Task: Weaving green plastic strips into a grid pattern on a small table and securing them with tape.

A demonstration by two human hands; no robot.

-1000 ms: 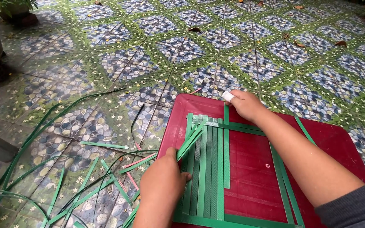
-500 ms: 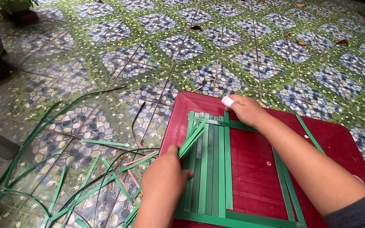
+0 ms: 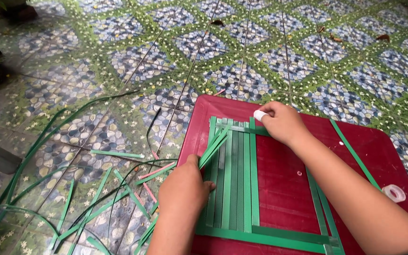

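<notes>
The left hand pinches a few loose green strips in a closed grip. These strips slant up and to the right, across the flat row of green strips lying on the red board. The row runs straight away from the person. The right hand, closed, presses on the cross strip at the far end. The loose strips' tips lie just beside it, so the right hand is nearer to them.
</notes>
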